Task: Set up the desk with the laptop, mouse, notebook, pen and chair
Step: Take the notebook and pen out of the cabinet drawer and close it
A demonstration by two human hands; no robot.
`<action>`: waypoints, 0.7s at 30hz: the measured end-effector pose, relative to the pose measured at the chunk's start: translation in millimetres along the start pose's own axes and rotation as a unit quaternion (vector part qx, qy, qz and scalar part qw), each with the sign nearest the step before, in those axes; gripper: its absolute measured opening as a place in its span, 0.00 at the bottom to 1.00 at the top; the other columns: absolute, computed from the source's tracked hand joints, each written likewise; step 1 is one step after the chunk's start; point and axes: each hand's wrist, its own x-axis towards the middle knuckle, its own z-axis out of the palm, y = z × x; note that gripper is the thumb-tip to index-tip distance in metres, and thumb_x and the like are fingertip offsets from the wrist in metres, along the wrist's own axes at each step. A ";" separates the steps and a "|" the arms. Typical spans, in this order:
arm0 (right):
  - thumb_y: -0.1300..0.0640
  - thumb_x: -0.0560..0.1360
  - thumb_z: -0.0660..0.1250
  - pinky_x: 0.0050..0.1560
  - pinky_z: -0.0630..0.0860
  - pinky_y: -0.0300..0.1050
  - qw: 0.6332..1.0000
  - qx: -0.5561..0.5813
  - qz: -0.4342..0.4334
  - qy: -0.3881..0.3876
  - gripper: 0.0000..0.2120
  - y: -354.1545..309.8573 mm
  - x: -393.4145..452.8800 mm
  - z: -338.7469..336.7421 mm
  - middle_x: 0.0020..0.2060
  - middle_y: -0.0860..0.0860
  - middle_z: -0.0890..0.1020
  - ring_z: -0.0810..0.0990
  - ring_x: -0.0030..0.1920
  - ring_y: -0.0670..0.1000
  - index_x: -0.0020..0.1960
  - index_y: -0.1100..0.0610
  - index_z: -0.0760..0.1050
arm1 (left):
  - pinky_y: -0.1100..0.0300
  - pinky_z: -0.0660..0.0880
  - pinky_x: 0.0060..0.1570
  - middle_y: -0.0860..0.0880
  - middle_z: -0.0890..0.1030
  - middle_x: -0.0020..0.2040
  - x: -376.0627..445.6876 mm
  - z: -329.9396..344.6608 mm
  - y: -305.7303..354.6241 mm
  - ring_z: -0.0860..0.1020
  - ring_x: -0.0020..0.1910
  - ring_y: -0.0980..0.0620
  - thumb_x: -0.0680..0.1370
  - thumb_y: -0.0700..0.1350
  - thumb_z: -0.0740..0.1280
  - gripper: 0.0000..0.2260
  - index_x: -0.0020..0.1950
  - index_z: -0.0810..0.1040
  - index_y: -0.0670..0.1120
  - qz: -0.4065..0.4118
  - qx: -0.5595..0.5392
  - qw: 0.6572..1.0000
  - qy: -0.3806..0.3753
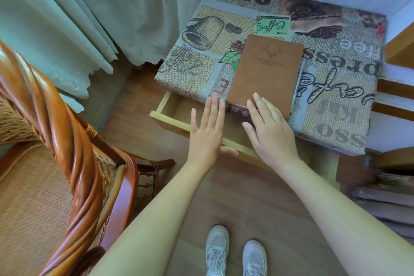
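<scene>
A brown leather-look notebook [266, 73] lies closed on the desk [336, 101], which is covered with a coffee-print cloth. My right hand [268, 132] is flat and open, its fingertips resting on the notebook's near edge. My left hand [207, 127] is open too, held palm down over the pulled-out wooden drawer [170, 116] just left of the notebook. A thin grey object, perhaps a pen [299, 78], lies along the notebook's right side. The rattan chair [74, 163] stands at the left. No laptop or mouse is in view.
Pale green and white curtains [89, 18] hang behind the desk and chair. A wooden shelf unit [394, 96] stands at the desk's right. Wooden floor lies below, with my two white sneakers [235, 251] at the bottom.
</scene>
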 end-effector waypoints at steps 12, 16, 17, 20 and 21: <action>0.52 0.79 0.58 0.68 0.65 0.46 0.998 0.064 -0.013 -0.003 0.22 12.6 0.5 -8.1 0.70 0.56 0.70 0.68 0.69 0.54 0.69 0.64 0.68 | 0.48 0.60 0.69 0.41 0.63 0.74 70.1 5.8 23.8 0.68 0.70 0.45 0.76 0.52 0.62 0.29 0.75 0.61 0.41 0.036 -0.033 0.995 0.091; 0.57 0.77 0.62 0.66 0.67 0.47 0.991 0.135 0.004 -0.008 0.20 15.2 1.1 -14.1 0.69 0.55 0.71 0.68 0.69 0.54 0.67 0.63 0.71 | 0.48 0.63 0.67 0.39 0.64 0.74 70.4 0.7 23.2 0.69 0.69 0.43 0.75 0.54 0.61 0.30 0.74 0.62 0.40 0.053 -0.011 0.996 0.076; 0.58 0.77 0.62 0.66 0.67 0.47 0.988 0.154 0.009 -0.003 0.18 16.6 1.4 -16.6 0.68 0.55 0.72 0.69 0.68 0.54 0.66 0.62 0.72 | 0.48 0.63 0.67 0.39 0.64 0.74 70.8 -1.9 22.0 0.69 0.69 0.43 0.75 0.56 0.59 0.31 0.74 0.63 0.40 0.061 -0.014 0.996 0.065; 0.61 0.75 0.65 0.63 0.69 0.47 0.979 0.191 0.059 0.047 0.15 27.8 4.1 -28.4 0.63 0.54 0.76 0.71 0.64 0.53 0.61 0.61 0.75 | 0.48 0.62 0.68 0.40 0.60 0.75 70.6 -9.9 15.8 0.65 0.72 0.44 0.72 0.67 0.59 0.40 0.75 0.61 0.41 0.083 -0.049 0.995 0.032; 0.61 0.75 0.66 0.61 0.70 0.48 0.973 0.198 0.095 0.065 0.14 34.3 6.6 -33.1 0.61 0.54 0.77 0.72 0.63 0.54 0.60 0.60 0.76 | 0.48 0.62 0.67 0.41 0.60 0.76 71.5 -14.2 14.7 0.66 0.72 0.44 0.70 0.70 0.59 0.43 0.75 0.62 0.42 0.084 -0.064 0.994 0.020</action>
